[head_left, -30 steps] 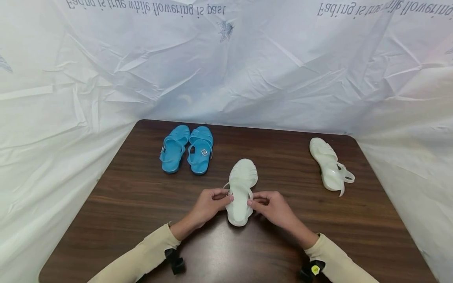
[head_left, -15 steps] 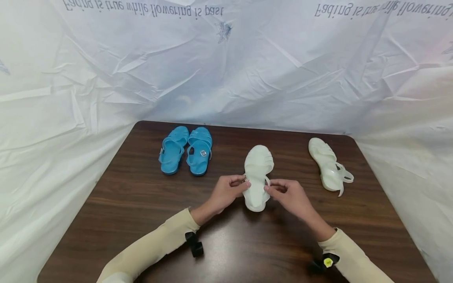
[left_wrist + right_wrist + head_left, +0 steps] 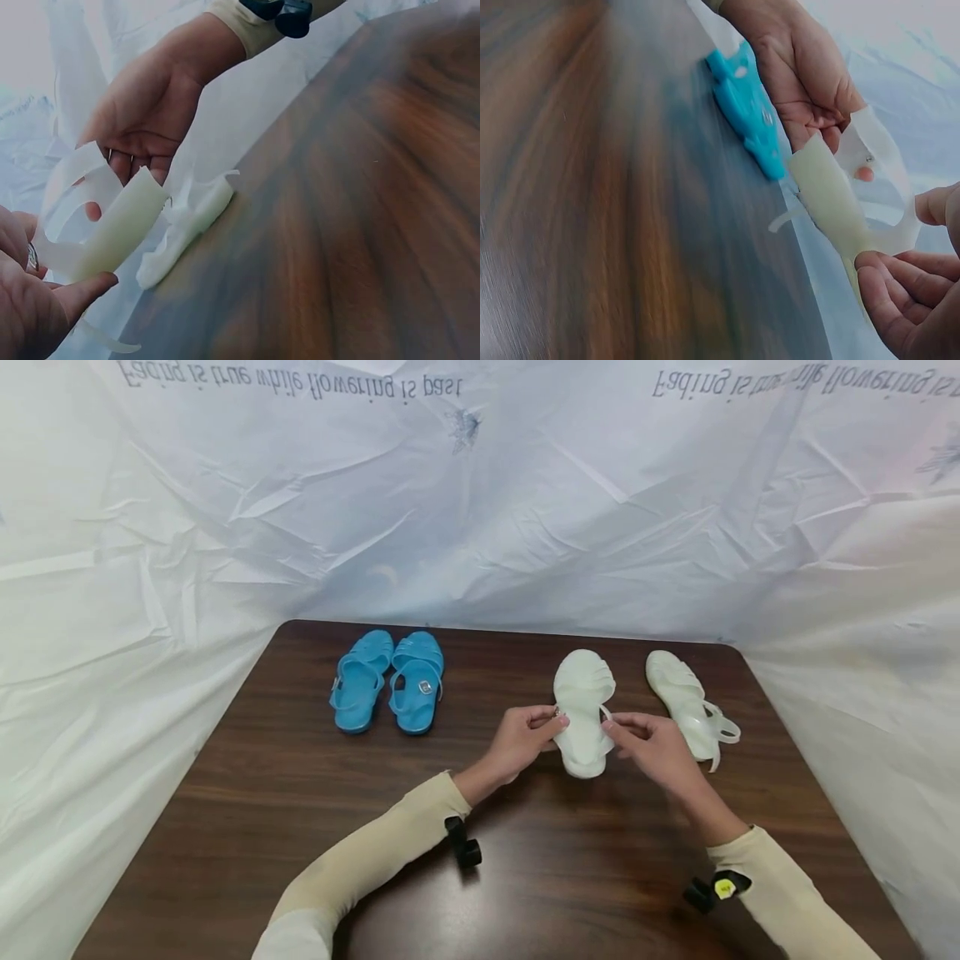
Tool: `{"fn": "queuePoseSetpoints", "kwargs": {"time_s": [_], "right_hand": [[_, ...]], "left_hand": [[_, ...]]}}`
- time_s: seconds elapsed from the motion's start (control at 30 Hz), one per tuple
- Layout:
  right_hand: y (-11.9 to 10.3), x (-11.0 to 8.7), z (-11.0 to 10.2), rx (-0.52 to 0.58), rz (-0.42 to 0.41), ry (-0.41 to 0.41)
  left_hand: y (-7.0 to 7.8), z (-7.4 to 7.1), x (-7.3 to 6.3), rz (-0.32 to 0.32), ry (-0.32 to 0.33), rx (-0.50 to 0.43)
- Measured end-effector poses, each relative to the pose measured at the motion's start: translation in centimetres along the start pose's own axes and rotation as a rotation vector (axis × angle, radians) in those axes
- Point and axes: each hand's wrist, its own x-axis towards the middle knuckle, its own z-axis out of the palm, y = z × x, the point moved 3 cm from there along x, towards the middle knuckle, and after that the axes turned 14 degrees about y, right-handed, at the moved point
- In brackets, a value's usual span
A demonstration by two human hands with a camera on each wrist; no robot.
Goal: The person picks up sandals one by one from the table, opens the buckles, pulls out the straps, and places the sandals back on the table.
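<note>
A pale white jelly sandal [image 3: 583, 681] is held between both hands, toe pointing away, right of the table's middle. My left hand [image 3: 517, 742] pinches its left edge, thumb on top, near a small metal buckle [image 3: 32, 256]. On the opposite edge my right hand [image 3: 662, 750] pinches the side by the strap. In the right wrist view the held sandal [image 3: 831, 187] shows heel-on, its sole over the table. Just right of it lies the matching white sandal [image 3: 678, 693], strap loose and spread to the right, partly behind my right hand.
Two blue sandals, a left one [image 3: 356, 689] and a right one [image 3: 417, 681], stand side by side at the back left of the brown wooden table [image 3: 300, 827]. A white printed sheet [image 3: 465, 527] hangs behind and around the table.
Both hands have carried the held white sandal to the right and away from me, closer to the other white sandal. The blue sandals and the other white sandal stay in place.
</note>
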Motion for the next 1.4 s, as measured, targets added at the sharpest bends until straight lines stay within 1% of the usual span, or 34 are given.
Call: {"fn": "queuePoseSetpoints", "kwargs": {"time_s": [0.07, 0.17, 0.27, 0.4, 0.57, 0.63, 0.7, 0.83, 0.93, 1.0, 1.03, 1.13, 1.27, 1.33, 1.4], "right_hand": [[0.3, 0.4, -0.6, -0.012, -0.002, 0.001], [0.8, 1.0, -1.6, -0.028, 0.001, 0.005], [1.4, 1.5, -2.4, -0.02, 0.012, 0.015], [1.9, 2.1, -3.4, -0.007, 0.03, 0.027], [2.2, 2.8, -4.3, 0.001, 0.014, 0.034], [2.4, 2.9, -4.8, -0.038, -0.009, 0.053], [2.7, 3.1, -5.5, -0.104, -0.038, 0.089], [3.5, 3.4, -7.3, -0.267, -0.133, 0.221], [4.3, 3.8, -8.7, -0.361, -0.216, 0.324], [4.9, 4.2, -9.5, -0.415, -0.249, 0.37], [5.3, 4.4, -9.9, -0.436, -0.257, 0.378], [6.7, 5.1, -10.8, -0.47, -0.234, 0.348], [8.8, 6.1, -11.6, -0.481, -0.136, 0.263], [9.7, 6.6, -11.8, -0.484, -0.096, 0.238], [10.3, 7.0, -12.0, -0.489, -0.077, 0.223]], "left_hand": [[-0.2, 0.8, 0.6, 0.005, 0.004, -0.011], [-0.5, 2.0, 1.4, 0.03, 0.015, -0.006], [-0.8, 3.1, 2.1, 0.047, 0.022, -0.003], [-1.0, 4.4, 2.8, 0.04, 0.032, -0.003], [-1.6, 5.8, 3.8, 0.037, 0.054, 0.003], [-2.0, 6.4, 4.2, 0.044, 0.065, 0.007], [-2.4, 6.9, 4.6, 0.054, 0.072, 0.026], [-3.2, 7.7, 5.2, 0.06, 0.09, 0.067], [-3.8, 8.0, 5.6, 0.052, 0.102, 0.075], [-4.2, 8.2, 5.8, 0.052, 0.105, 0.076], [-4.3, 8.3, 5.9, 0.053, 0.107, 0.074], [-4.8, 8.7, 6.1, 0.058, 0.112, 0.075], [-5.3, 9.1, 6.2, 0.061, 0.122, 0.073], [-5.6, 9.2, 6.3, 0.066, 0.125, 0.065], [-5.7, 9.2, 6.3, 0.075, 0.125, 0.065]]}}
